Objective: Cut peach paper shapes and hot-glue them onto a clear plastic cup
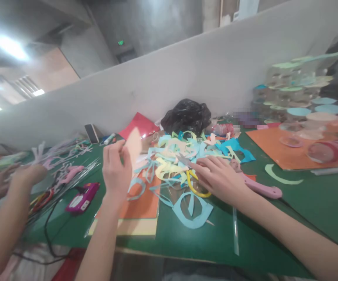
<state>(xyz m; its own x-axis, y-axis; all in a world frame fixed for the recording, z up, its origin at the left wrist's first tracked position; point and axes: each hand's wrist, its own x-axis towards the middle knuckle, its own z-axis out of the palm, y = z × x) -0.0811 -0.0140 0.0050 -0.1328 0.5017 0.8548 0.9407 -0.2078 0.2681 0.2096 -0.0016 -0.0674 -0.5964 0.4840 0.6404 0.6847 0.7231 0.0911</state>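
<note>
My left hand [116,166] is closed on a pale peach piece of paper [133,146], held upright above a stack of orange paper [145,205]. Lower and to the right, my right hand [220,175] has its fingers over a pair of scissors [191,179] with a yellow handle. The blades point left and away from me, over a heap of cut paper scraps [177,152] in light blue, cream and yellow. Beside that hand, partly behind it, lies a pink glue gun [262,187]. A light blue paper ring [195,222] lies near the table's front.
Another person's hand [31,175] works at the left, near a purple device [82,198] with a cable. A black plastic bag [188,117] sits against the white partition [127,89]. At right are an orange sheet [268,150] and stacked clear containers with paper discs [299,111].
</note>
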